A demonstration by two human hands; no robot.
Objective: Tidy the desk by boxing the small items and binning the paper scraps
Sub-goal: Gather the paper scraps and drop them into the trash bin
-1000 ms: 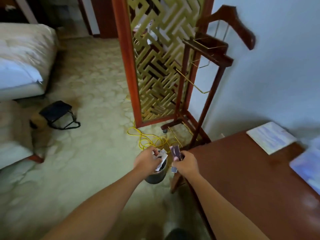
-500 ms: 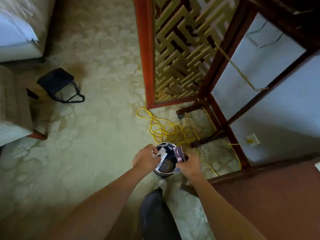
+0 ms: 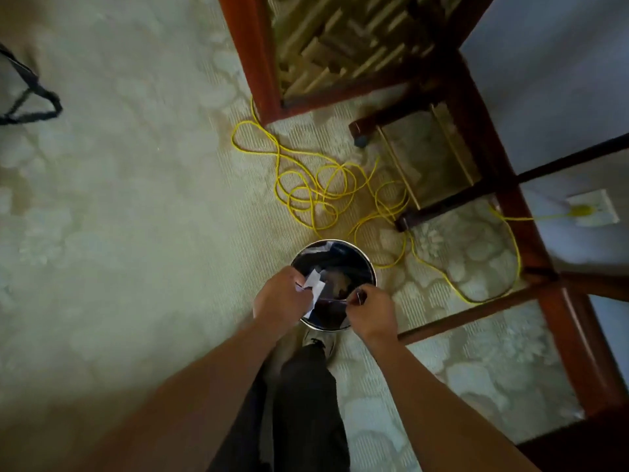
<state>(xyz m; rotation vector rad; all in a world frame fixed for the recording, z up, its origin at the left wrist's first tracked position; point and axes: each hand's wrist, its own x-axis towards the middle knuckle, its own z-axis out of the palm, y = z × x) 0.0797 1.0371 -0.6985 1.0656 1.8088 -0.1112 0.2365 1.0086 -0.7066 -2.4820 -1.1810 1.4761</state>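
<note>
A round metal bin with a dark inside stands on the carpet right below me. My left hand grips crumpled white paper scraps over the bin's left rim. My right hand pinches a dark thin scrap over the bin's right side. Both hands hover above the opening.
A tangled yellow cable lies on the carpet just beyond the bin, running to a wall socket. A red wooden screen frame and valet stand legs sit behind and right. My leg and shoe touch the bin's near side.
My view tipped down until the bin lies straight below. Both hands stayed over the bin with their scraps; the right hand's scrap now lies flatter across the opening.
</note>
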